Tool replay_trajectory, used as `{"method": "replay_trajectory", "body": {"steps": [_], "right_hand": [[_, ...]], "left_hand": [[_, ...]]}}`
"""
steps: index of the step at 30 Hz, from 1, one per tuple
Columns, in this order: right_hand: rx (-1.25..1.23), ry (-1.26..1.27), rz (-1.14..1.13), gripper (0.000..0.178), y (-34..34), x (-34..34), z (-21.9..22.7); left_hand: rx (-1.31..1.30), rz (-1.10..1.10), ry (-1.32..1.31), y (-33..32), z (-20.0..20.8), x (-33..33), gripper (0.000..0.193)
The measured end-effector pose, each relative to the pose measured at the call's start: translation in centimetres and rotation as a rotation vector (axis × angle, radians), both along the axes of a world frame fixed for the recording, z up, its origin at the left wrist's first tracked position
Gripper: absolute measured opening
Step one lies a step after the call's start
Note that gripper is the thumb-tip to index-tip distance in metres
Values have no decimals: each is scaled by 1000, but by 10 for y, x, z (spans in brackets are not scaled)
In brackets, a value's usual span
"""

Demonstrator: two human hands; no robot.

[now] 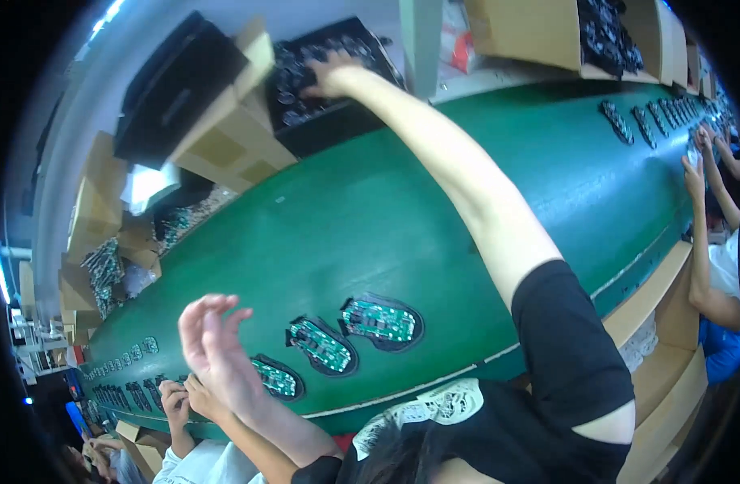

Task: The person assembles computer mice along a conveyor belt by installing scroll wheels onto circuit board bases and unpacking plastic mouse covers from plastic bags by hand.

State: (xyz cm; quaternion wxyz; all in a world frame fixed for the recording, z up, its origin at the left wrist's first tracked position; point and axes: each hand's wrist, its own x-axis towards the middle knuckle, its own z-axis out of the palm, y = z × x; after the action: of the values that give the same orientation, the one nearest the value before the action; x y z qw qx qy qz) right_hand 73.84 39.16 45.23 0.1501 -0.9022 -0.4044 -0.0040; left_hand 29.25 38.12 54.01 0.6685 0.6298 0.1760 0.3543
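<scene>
My right arm stretches across the green work surface (249, 242), and my right hand (335, 74) is over a black tray (337, 134) of small dark parts (287, 77). Its fingers are spread among the parts, with nothing visibly gripped. My left hand (212, 343) is raised above the near side of the surface, empty, its fingers loosely bent and apart. Beside it lie three dark, rounded housings with green circuit boards in them: a right one (382, 322), a middle one (322, 346) and a left one (277, 377), partly hidden by my left wrist.
Cardboard boxes (225, 149) and a black bin (176, 89) stand along the far left edge. Loose circuit boards (104, 270) fill a box farther left. Rows of dark housings (616, 121) lie at the far right. Other people's hands (180, 397) work at the left and right.
</scene>
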Motion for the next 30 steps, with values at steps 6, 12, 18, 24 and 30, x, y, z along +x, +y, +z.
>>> {"method": "replay_trajectory", "body": {"steps": [6,12,18,24,30], "right_hand": [[-224,24,108,71,-3,14,20],[-181,-18,209,44,6,-1,15],[263,-53,203,52,-3,5,1],[23,-281,56,37,-19,4,7],[512,-98,-66,36,-51,-2,61]], "left_hand": [[-62,297,138,-7,-31,-31,26],[-68,296,204,-47,-47,-23,22],[-89,345,240,-54,-64,-35,18],[-17,317,267,-49,-82,-38,18],[25,333,199,-48,-98,-28,18]]}}
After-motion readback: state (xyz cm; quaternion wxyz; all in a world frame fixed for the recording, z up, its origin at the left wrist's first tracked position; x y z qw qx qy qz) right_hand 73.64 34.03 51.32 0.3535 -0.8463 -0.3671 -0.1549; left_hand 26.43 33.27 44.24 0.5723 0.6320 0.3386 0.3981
